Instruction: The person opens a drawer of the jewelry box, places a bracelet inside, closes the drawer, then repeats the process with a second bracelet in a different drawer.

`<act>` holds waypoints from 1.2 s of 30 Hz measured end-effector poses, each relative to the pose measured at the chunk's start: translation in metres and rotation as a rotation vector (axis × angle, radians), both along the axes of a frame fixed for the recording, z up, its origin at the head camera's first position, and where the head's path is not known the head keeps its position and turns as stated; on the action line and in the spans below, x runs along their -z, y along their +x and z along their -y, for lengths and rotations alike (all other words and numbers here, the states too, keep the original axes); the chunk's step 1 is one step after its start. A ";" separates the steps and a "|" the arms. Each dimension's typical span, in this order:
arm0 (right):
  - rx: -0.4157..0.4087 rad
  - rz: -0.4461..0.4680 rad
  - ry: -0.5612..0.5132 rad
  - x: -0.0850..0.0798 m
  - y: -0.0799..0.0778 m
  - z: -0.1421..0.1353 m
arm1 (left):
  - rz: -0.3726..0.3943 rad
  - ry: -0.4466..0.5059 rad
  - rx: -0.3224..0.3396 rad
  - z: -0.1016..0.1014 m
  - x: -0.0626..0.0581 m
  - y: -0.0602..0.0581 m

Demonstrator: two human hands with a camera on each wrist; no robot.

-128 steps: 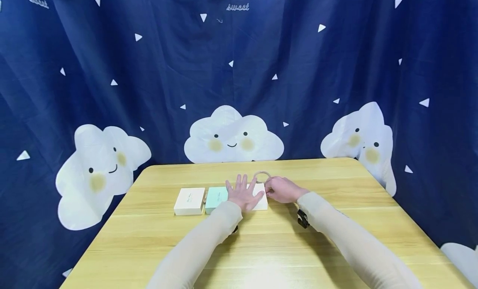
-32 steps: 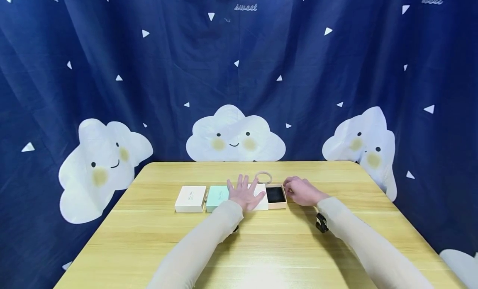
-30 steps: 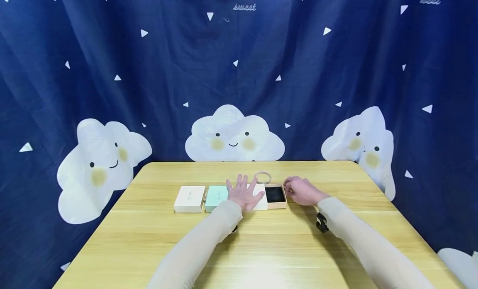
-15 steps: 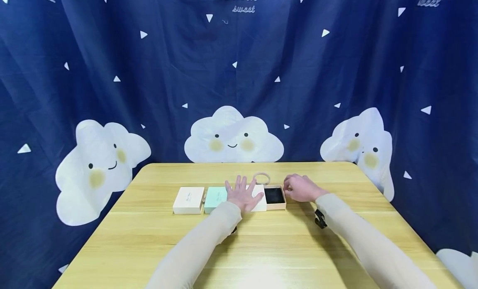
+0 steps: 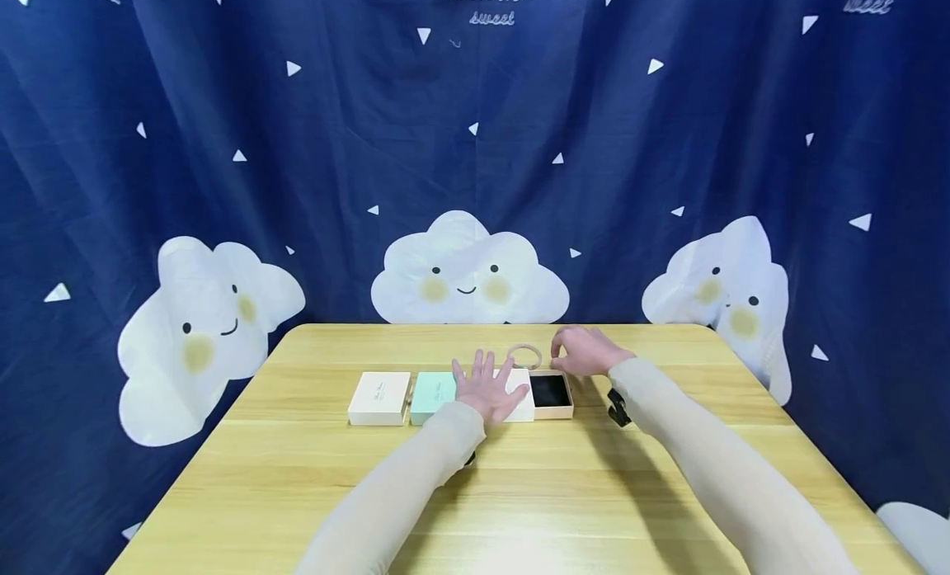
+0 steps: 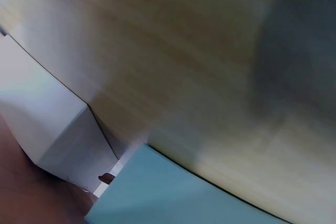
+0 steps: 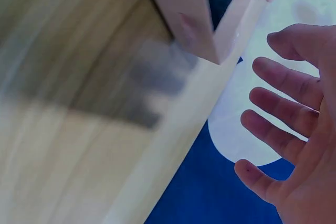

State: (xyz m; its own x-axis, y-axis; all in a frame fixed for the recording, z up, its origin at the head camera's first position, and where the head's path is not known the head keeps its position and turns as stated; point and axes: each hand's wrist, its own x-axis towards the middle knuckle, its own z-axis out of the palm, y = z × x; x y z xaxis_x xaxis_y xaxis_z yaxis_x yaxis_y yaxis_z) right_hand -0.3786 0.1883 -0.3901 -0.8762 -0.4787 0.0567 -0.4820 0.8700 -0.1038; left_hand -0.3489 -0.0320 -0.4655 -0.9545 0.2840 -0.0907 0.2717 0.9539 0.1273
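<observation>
My left hand (image 5: 486, 391) lies with spread fingers across a white box (image 5: 525, 403), its fingers reaching toward the mint-green box (image 5: 430, 393) beside it. Out of the white box's right side extends a pale pink drawer (image 5: 558, 412) with a black cushion (image 5: 550, 390) inside. My right hand (image 5: 586, 351) is raised just behind the drawer's far right corner. In the right wrist view its fingers (image 7: 283, 82) are apart and hold nothing. Nearest to it on the left is a thin, pale bangle (image 5: 524, 345), lying behind the white box.
Another white box (image 5: 378, 398) with small lettering stands at the left end of the row. The wooden table (image 5: 475, 492) ends at a dark blue curtain (image 5: 334, 146) printed with clouds.
Earlier, the right hand drew the drawer out rightward from the white box. Since half a second ago it has left the drawer's end and moved up and back toward the bangle. The left hand stays put.
</observation>
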 end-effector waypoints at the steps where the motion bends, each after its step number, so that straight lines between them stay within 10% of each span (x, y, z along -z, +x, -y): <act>1: 0.003 0.000 0.007 -0.001 -0.003 0.002 | 0.001 -0.001 -0.001 0.000 0.001 -0.002; 26: 0.016 0.191 -0.013 0.017 -0.069 0.035 | -0.060 0.001 0.002 0.002 -0.021 0.010; 36: 0.021 0.244 -0.001 0.038 -0.073 0.044 | -0.050 -0.033 -0.001 0.001 -0.007 0.008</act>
State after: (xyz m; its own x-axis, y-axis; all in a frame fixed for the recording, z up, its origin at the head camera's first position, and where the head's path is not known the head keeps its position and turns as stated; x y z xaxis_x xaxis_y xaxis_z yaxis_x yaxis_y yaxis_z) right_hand -0.4519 0.1441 -0.4277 -0.8738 -0.4600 -0.1574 -0.4242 0.8796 -0.2154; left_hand -0.3409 -0.0328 -0.4584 -0.9583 0.2810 -0.0520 0.2764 0.9576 0.0816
